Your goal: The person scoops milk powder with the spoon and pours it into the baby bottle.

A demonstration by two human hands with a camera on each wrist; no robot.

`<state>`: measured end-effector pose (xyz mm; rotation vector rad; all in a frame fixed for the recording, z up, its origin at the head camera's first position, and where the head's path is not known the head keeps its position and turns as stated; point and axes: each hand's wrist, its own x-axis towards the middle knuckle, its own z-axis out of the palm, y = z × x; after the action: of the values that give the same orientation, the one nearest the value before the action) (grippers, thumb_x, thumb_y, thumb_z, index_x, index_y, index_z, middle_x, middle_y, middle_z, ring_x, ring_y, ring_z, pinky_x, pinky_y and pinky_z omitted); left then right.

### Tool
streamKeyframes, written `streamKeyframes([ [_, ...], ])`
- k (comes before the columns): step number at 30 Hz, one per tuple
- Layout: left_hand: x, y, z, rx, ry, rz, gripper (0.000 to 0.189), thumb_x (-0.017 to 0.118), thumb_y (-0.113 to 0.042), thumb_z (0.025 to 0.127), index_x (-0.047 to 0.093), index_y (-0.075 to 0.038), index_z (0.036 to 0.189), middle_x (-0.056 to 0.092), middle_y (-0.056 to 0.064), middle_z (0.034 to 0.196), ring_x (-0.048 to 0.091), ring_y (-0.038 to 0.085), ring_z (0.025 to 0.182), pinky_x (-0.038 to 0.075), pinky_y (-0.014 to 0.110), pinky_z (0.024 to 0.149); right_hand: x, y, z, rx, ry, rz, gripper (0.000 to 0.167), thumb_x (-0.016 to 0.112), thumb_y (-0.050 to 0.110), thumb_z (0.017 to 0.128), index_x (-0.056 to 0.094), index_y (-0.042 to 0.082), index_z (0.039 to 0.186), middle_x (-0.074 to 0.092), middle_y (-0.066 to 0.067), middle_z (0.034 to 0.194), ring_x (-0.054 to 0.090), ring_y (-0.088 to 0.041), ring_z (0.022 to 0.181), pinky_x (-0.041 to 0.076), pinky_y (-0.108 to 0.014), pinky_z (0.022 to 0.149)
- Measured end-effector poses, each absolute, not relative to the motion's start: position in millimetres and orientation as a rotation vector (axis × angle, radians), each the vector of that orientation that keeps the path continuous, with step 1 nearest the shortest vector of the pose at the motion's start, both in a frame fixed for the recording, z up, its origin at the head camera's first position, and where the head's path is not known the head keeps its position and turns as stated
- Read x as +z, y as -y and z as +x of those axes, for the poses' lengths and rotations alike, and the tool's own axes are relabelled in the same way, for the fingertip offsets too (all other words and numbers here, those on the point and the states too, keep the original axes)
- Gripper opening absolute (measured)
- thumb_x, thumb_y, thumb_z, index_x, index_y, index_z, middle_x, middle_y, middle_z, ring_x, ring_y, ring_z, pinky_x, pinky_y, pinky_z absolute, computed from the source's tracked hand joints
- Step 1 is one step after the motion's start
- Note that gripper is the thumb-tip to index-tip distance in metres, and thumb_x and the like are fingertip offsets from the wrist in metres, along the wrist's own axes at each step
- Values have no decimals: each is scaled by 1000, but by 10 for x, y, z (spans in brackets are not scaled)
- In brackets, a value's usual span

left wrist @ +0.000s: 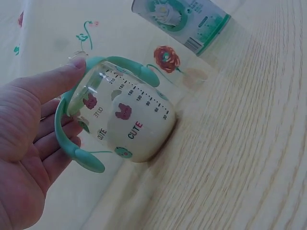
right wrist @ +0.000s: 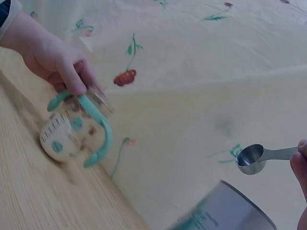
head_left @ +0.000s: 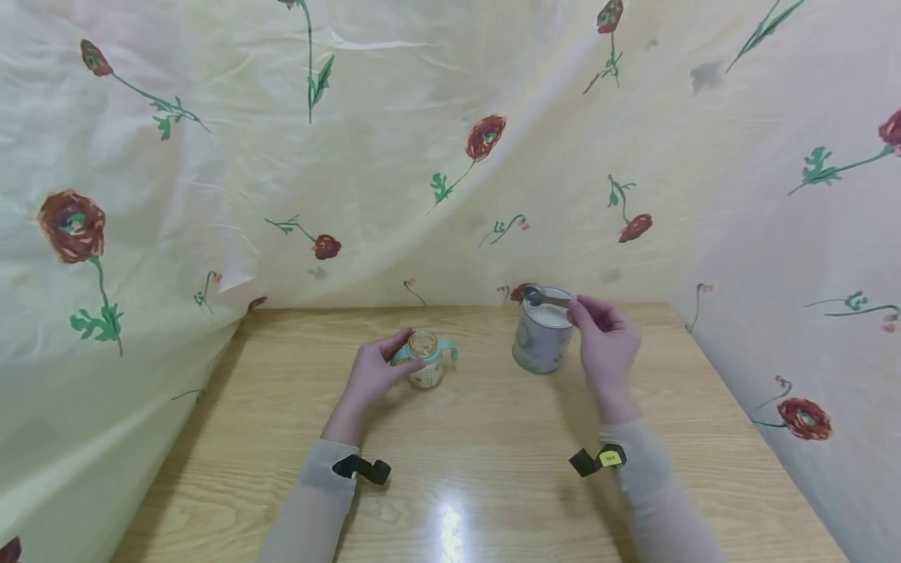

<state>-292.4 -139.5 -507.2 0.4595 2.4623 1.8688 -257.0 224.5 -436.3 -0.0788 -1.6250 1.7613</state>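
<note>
My left hand (head_left: 373, 367) holds a clear baby bottle (left wrist: 132, 112) with two teal handles, its thumb at the neck and fingers behind one handle. The bottle stands on the table with its top uncovered. Printed on it are a measuring scale, small animals and "CUTE"; its lower part looks whitish. To the right, my right hand (head_left: 608, 344) pinches the handle of a metal measuring spoon (right wrist: 252, 160). The spoon's bowl hangs over the open top of a tin can (head_left: 542, 344); inside the bowl I make out only shiny metal.
Both things stand toward the back of a light wooden table (head_left: 464, 446). A cream cloth (head_left: 394, 141) with red flowers hangs behind and along the sides. Each wrist wears a dark strap; the yellow tag (head_left: 610, 457) is on the right one.
</note>
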Motion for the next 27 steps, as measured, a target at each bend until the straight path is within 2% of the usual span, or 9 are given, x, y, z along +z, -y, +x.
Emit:
streamKeyframes([
  [6,-5066,1404,-2925,1849,-2475,451,67,90,-26,90,64,-11,149,63,4,150,56,24,143,42,42,120,-4358,-2404,-2553,1670,1707,-129,19,82,5,95,78,-6,109,78,0,94,74,-9,77,62,-20,75],
  [14,-5061,1407,-2920,1856,-2466,443,66,91,-22,89,65,-9,148,64,7,148,56,25,142,43,42,120,-4399,-2502,-2552,1398,1961,-71,15,80,5,97,80,-3,109,79,-20,101,71,-1,74,57,-13,66],
  [19,-5058,1396,-2908,1856,-2470,446,65,91,-21,89,65,-8,147,65,8,148,57,26,141,44,42,119,-4431,-2555,-2638,1253,2143,-18,16,80,6,97,81,-2,110,80,-20,101,69,3,78,55,-10,69],
  [23,-5052,1390,-2899,1859,-2471,432,65,91,-21,88,66,-8,146,65,6,147,58,24,140,45,40,118,-4386,-2576,-2706,1108,2304,4,16,79,10,98,81,-1,110,80,-17,100,70,-6,81,52,-9,68],
  [27,-5060,1396,-2903,1865,-2471,433,65,91,-20,88,66,-8,146,65,8,147,58,26,141,44,42,118,-4277,-2571,-2761,1002,2473,68,17,77,10,100,81,-1,112,80,-17,102,73,-24,85,57,-22,70],
])
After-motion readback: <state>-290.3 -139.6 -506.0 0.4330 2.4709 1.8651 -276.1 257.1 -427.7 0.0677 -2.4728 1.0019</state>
